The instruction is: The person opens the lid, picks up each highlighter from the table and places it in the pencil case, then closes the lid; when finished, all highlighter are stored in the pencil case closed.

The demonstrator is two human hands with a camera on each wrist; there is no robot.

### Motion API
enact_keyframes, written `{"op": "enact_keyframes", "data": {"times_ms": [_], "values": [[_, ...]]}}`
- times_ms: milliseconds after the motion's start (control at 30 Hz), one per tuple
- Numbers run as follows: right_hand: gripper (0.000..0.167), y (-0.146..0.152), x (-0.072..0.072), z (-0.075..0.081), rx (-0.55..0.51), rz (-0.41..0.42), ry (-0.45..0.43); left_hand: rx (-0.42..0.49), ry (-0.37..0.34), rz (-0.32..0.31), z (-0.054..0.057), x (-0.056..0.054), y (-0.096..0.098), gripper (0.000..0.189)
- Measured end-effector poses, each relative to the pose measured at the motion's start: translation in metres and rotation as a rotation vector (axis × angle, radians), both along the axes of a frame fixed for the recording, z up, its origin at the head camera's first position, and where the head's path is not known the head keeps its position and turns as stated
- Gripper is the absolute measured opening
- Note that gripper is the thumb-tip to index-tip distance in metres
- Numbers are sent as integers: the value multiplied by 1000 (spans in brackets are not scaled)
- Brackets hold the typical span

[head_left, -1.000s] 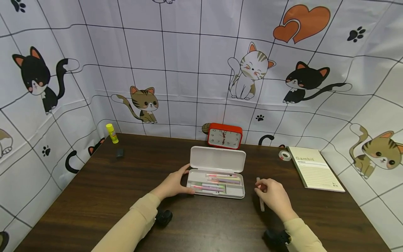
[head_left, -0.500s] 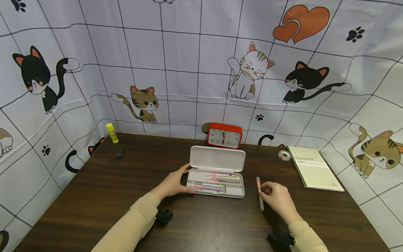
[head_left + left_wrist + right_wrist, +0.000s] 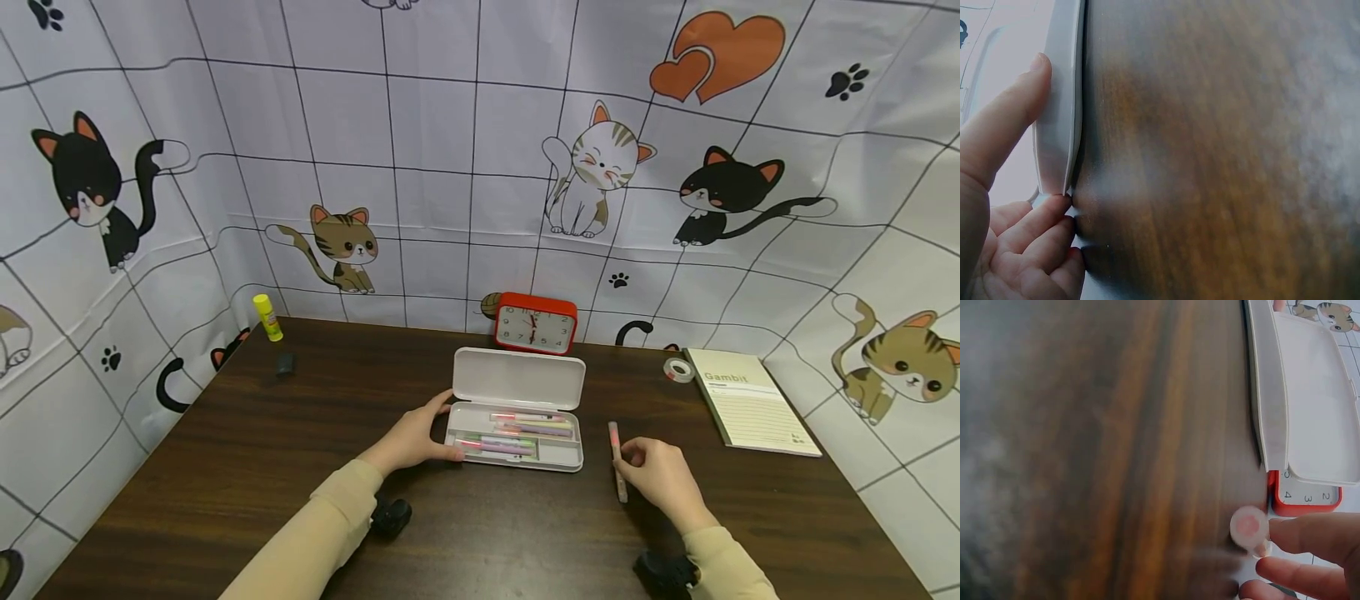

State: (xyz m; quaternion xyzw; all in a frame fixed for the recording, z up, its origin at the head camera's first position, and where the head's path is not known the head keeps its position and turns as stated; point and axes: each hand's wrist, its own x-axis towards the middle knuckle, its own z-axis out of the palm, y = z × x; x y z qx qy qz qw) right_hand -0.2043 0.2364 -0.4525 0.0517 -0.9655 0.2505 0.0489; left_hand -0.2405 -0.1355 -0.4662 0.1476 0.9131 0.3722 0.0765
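Observation:
A white pencil case (image 3: 560, 456) lies with its lid up in the middle of the table. Several coloured pens (image 3: 498, 446) rest in its compartments. My left hand (image 3: 408, 437) holds the case by its left end; in the left wrist view the thumb (image 3: 1029, 87) lies along the front wall and the fingers bend at the corner. To the right of the case, a slim pale marker pen with a pink end (image 3: 614, 437) points away from me. The thumb and index finger of my right hand (image 3: 660, 475) pinch it near its middle, low over the table.
A red clock (image 3: 536, 323) stands behind the case. At the back right are a roll of tape (image 3: 678, 371) and a notepad (image 3: 753, 404). A yellow glue stick (image 3: 267, 317) and a small dark block (image 3: 285, 364) are at the back left. A cat-patterned sheet hangs behind.
My right hand has slid from the marker pen's far end back towards its middle, uncovering the pink end. The left hand and the pencil case have stayed put.

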Motion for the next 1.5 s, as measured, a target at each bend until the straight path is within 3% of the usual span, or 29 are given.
{"op": "enact_keyframes", "data": {"times_ms": [200,667,1500], "values": [[19,0,1,1,-4,-20,-56,12,-1,1,0,1,1,105],[10,2,-1,5,20,-33,-53,13,3,4,-1,2,1,105],[8,-11,0,9,43,-21,77,14,-8,5,1,0,0,105]]}}
